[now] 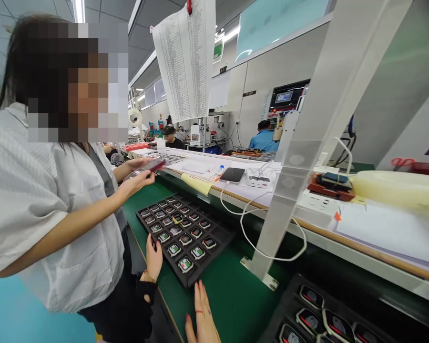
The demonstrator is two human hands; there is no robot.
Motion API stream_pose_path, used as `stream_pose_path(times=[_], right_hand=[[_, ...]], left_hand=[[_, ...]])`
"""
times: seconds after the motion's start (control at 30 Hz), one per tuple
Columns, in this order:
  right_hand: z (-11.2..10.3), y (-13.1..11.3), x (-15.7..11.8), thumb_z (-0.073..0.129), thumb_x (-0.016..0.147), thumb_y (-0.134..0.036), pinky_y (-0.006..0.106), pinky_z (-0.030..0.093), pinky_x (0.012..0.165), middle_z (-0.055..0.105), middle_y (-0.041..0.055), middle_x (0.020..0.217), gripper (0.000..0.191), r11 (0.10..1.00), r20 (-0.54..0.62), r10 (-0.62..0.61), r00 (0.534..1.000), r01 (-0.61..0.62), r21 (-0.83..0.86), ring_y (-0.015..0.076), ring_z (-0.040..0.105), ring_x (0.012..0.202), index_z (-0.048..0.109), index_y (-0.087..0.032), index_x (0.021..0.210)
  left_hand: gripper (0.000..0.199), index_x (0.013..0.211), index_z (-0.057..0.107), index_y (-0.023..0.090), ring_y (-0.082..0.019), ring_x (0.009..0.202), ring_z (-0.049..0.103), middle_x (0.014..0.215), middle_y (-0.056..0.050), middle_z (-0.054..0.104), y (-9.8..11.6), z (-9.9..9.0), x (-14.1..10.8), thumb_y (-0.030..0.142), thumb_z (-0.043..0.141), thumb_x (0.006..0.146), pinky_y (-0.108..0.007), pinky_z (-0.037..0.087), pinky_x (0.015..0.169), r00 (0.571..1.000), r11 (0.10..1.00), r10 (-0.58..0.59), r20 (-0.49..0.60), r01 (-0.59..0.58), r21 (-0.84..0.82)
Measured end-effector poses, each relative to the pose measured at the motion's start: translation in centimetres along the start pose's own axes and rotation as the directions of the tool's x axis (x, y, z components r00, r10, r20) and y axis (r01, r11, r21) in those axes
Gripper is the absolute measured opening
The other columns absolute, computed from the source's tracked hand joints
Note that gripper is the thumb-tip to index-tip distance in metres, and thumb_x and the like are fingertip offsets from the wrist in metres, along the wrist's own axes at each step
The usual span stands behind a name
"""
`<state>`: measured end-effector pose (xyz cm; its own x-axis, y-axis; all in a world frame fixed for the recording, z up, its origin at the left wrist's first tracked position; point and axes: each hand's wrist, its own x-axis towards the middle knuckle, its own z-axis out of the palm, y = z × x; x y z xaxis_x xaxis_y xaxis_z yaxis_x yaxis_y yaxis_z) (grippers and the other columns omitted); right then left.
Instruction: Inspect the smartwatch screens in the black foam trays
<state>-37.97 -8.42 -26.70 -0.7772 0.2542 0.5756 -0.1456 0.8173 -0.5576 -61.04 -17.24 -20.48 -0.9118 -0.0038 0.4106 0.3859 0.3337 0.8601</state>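
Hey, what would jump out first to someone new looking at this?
The black tray of small square screens on the green bench, centre. One hand touches its near edge; another hand with red nails lies flat at the bottom. At left, a co-worker in a white shirt holds a dark device.

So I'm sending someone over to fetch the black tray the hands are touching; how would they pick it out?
Start at the green mat below the raised white shelf. The black tray lies at an angle on it, filled with rows of small square watch-like devices. The left hand touches its near-left edge, the right hand lies just before its near corner, and unlike the other dark tray at lower right, it shows whole.
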Motion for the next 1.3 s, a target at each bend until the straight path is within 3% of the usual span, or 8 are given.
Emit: stream_pose_path(times=[0.3, 0.5, 0.63, 0.83, 0.93, 1.07, 1.2, 1.3], right_hand=[[-4.0, -5.2, 0.1, 0.034, 0.093, -0.004, 0.057, 0.042, 0.115, 0.012, 0.0113, 0.167, 0.084, 0.994, -0.001, 0.087, 0.996, -0.087, 0.061, 0.0309, 0.018, 0.152, -0.009, -0.025, 0.162], [-5.2, -4.9, -0.9, 0.036, 0.095, -0.006, 0.060, 0.039, 0.116, 0.016, 0.0141, 0.165, 0.082, 0.994, 0.020, 0.064, 0.998, -0.066, 0.086, 0.0327, 0.016, 0.152, -0.007, -0.025, 0.163], [-6.1, -4.5, -1.5, 0.036, 0.095, -0.005, 0.059, 0.038, 0.117, 0.014, 0.0137, 0.166, 0.083, 0.993, -0.012, 0.089, 0.996, -0.087, 0.079, 0.0320, 0.016, 0.152, -0.007, -0.024, 0.163], [-9.2, -5.0, -1.8, 0.034, 0.096, -0.005, 0.056, 0.038, 0.118, 0.013, 0.0115, 0.167, 0.080, 0.991, -0.080, 0.116, 0.990, -0.110, 0.080, 0.0287, 0.018, 0.152, -0.006, -0.023, 0.163], [-11.5, -5.9, -1.9, 0.034, 0.096, -0.004, 0.050, 0.040, 0.118, 0.022, 0.0104, 0.165, 0.076, 0.994, -0.074, 0.059, 0.996, -0.051, 0.101, 0.0260, 0.026, 0.150, 0.004, -0.023, 0.164], [-14.1, -6.6, -2.9, 0.037, 0.093, -0.003, 0.045, 0.051, 0.110, 0.052, 0.0133, 0.147, 0.069, 0.994, -0.125, -0.021, 0.992, 0.035, 0.106, 0.0247, 0.051, 0.136, 0.030, -0.020, 0.159], [-16.5, -6.4, -4.6, 0.038, 0.092, -0.002, 0.038, 0.060, 0.093, 0.071, 0.0090, 0.120, 0.056, 0.986, -0.188, -0.054, 0.981, 0.082, 0.145, 0.0210, 0.069, 0.110, 0.055, -0.023, 0.141], [-18.3, -6.6, -5.3, 0.036, 0.093, -0.002, 0.035, 0.061, 0.086, 0.073, 0.0075, 0.114, 0.052, 0.977, -0.232, -0.095, 0.968, 0.136, 0.164, 0.0186, 0.071, 0.102, 0.059, -0.024, 0.133]], left_hand=[[0.047, 0.139, 0.044, 0.021, -0.031, 0.142, 0.040, 0.143, -0.017, 0.047, 6.1, -1.5, -10.1, 0.035, 0.047, 0.095, -0.055, 0.030, 0.120, 0.996, 0.999, 0.009, 0.091, -0.014, 0.048], [0.033, 0.128, 0.057, 0.027, -0.030, 0.130, 0.047, 0.132, -0.014, 0.050, 10.7, -2.2, -15.8, 0.029, 0.052, 0.095, -0.055, 0.037, 0.113, 0.948, 0.971, 0.214, 0.237, -0.232, 0.052], [0.023, 0.113, 0.065, 0.026, -0.029, 0.120, 0.054, 0.118, -0.012, 0.056, 12.9, -2.1, -14.4, 0.028, 0.056, 0.092, -0.052, 0.043, 0.106, 0.899, 0.936, 0.321, 0.297, -0.349, 0.048], [0.031, 0.127, 0.056, 0.020, -0.020, 0.098, 0.062, 0.106, -0.009, 0.063, 19.0, -2.3, -9.4, 0.030, 0.052, 0.098, -0.037, 0.052, 0.093, 0.928, 0.925, 0.353, 0.122, -0.326, -0.194], [0.023, 0.108, 0.067, 0.022, -0.020, 0.096, 0.065, 0.101, -0.007, 0.068, 21.2, -2.0, -10.2, 0.028, 0.047, 0.100, -0.036, 0.052, 0.092, 0.816, 0.847, 0.523, 0.244, -0.466, -0.256], [0.027, 0.106, 0.070, 0.026, -0.020, 0.100, 0.065, 0.102, -0.006, 0.070, 20.6, -0.4, -14.3, 0.025, 0.043, 0.101, -0.036, 0.053, 0.092, 0.596, 0.798, 0.602, 0.531, -0.462, -0.387], [0.035, 0.131, 0.057, 0.024, -0.021, 0.117, 0.060, 0.125, -0.010, 0.062, 17.2, 1.8, -17.2, 0.037, 0.047, 0.100, -0.038, 0.050, 0.101, 0.619, 0.931, 0.351, 0.703, -0.153, -0.331], [0.043, 0.132, 0.055, 0.021, -0.021, 0.116, 0.062, 0.121, -0.012, 0.064, 14.8, 3.4, -17.5, 0.046, 0.048, 0.097, -0.038, 0.049, 0.104, 0.558, 0.960, 0.185, 0.809, 0.073, -0.270]])
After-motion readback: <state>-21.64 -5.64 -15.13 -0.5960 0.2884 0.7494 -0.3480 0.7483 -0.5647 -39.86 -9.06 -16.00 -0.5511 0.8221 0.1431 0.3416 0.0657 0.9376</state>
